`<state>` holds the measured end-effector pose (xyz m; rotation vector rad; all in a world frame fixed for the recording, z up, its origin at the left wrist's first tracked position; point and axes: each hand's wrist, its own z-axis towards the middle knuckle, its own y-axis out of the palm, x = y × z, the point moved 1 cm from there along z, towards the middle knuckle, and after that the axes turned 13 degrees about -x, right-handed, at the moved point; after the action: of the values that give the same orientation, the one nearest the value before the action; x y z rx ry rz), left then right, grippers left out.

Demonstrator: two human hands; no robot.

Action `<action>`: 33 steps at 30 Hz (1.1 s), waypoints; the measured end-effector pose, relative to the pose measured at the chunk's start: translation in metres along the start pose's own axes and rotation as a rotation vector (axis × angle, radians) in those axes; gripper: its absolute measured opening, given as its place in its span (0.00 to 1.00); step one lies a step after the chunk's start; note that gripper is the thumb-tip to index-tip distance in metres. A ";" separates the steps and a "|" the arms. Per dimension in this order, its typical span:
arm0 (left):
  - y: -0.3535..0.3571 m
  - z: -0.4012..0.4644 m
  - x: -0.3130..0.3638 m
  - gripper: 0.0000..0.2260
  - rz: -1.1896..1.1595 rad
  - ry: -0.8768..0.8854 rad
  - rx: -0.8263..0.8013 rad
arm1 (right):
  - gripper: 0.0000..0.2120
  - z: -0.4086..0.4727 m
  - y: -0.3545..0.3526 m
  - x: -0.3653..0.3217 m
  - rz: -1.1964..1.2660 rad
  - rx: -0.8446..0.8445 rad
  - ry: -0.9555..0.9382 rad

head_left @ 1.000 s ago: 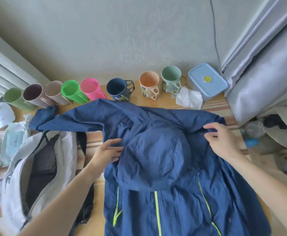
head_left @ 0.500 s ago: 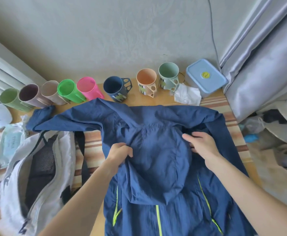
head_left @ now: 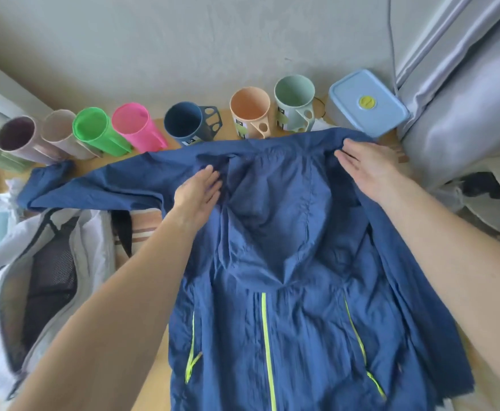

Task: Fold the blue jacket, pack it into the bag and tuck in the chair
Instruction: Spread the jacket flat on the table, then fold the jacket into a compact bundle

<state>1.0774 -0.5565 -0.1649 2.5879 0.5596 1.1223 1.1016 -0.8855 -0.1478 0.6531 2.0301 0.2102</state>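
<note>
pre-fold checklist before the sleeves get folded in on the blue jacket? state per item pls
1. Blue jacket spread front up, zipper closed as far as visible: ok.
2. Hood laid down over the chest: ok.
3. Left hand and right hand flat on the shoulders, fingers open: ok.
4. Left sleeve lying out straight: ok, but its cuff sits close to the cups, contact cannot tell.
5. Right sleeve laid out: cannot tell, it runs off the table edge.
6. Bag unzipped and open beside the jacket: ok.
</note>
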 end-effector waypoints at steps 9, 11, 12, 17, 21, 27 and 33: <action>-0.038 -0.121 -0.087 0.22 0.967 0.133 0.024 | 0.33 -0.150 -0.044 0.112 -1.475 -0.380 -0.253; -0.039 -0.126 -0.107 0.19 1.022 0.060 0.005 | 0.35 -0.158 -0.053 0.131 -1.683 -0.405 -0.162; -0.040 -0.127 -0.114 0.17 1.025 0.050 0.040 | 0.35 -0.160 -0.056 0.132 -1.711 -0.381 -0.149; -0.020 -0.142 -0.125 0.21 1.319 0.357 0.200 | 0.29 -0.188 -0.089 0.097 -1.517 0.138 -0.315; 0.015 -0.130 -0.144 0.25 1.901 0.561 -0.183 | 0.33 -0.210 -0.150 0.084 -1.570 0.340 0.015; 0.090 -0.122 -0.172 0.27 1.921 0.438 -0.161 | 0.07 -0.219 -0.177 0.059 -1.334 0.262 0.013; 0.182 -0.109 -0.194 0.28 1.900 0.555 -0.430 | 0.05 -0.209 -0.219 -0.014 -1.160 0.390 -0.058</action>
<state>0.9195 -0.7957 -0.1459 1.7473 -2.2050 1.8839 0.8513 -1.0537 -0.1147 -0.3623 2.0852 -0.8793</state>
